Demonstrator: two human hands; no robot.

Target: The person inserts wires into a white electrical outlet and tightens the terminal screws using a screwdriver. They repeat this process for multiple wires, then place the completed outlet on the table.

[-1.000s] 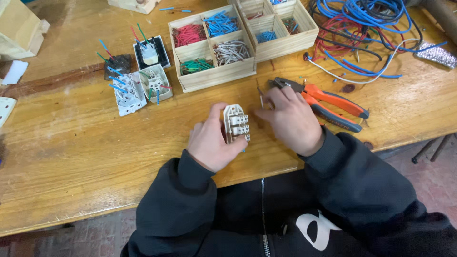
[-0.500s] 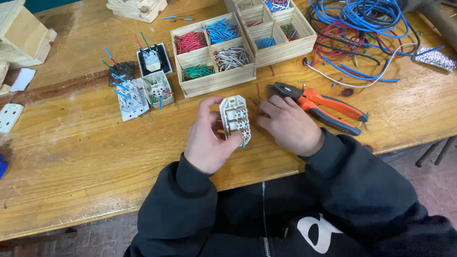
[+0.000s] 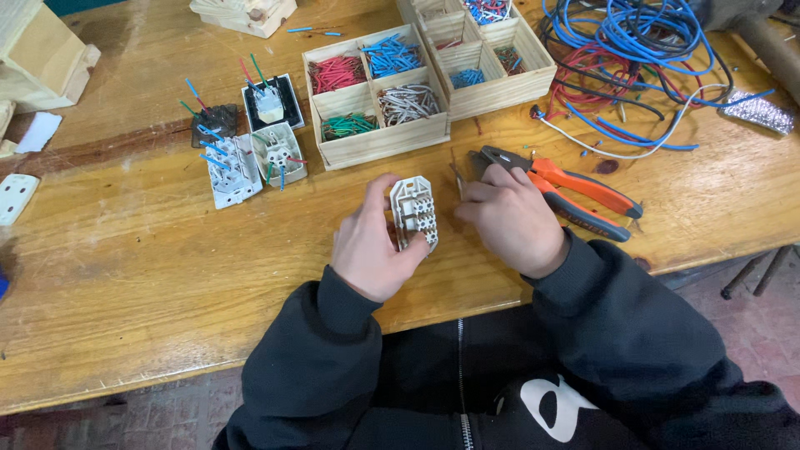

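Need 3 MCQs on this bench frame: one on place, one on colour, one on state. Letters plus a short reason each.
1. Where do the orange-handled pliers lie?
A. on the bench beside the right hand
B. inside a wooden tray
C. on the floor

2. What colour are the wire pieces in the near-left compartment of the front wooden tray?
A. yellow
B. green
C. white

3. What is the state of the left hand?
A. flat on the bench, holding nothing
B. gripping the pliers
C. holding a white socket module

Key:
1. A: the pliers rest on the bench, their handles running out past the right hand.
2. B: the green wire pieces fill that compartment.
3. C: its fingers wrap the white socket module, held up off the bench.
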